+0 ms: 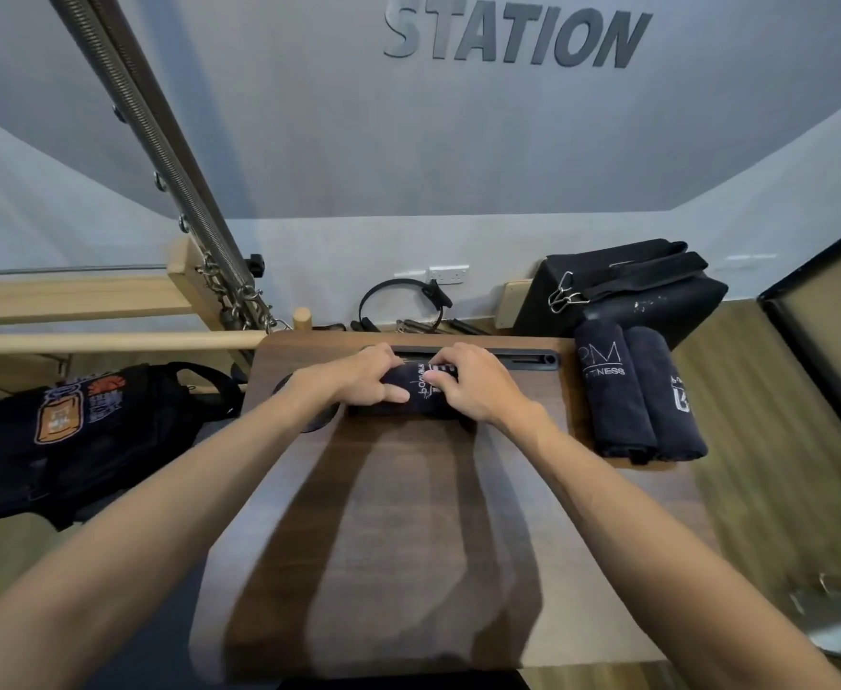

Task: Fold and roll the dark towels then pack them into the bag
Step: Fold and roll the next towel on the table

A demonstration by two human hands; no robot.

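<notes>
A dark towel [416, 398] with white lettering lies rolled up across the far end of the small wooden table [398, 515]. My left hand [359, 378] grips its left part and my right hand [473, 385] grips its right part, fingers curled over the roll. Two more rolled dark towels [637, 390] with white logos lie side by side at the table's right edge. A black bag [75, 435] with orange patches sits on the floor to the left of the table.
A black padded box [622, 286] with straps and metal clips stands behind the rolled towels. A wooden frame with metal springs [194, 226] rises at the back left. A black ring [401, 301] and small gear lie by the wall. A dark slot [508, 358] runs along the table's far edge.
</notes>
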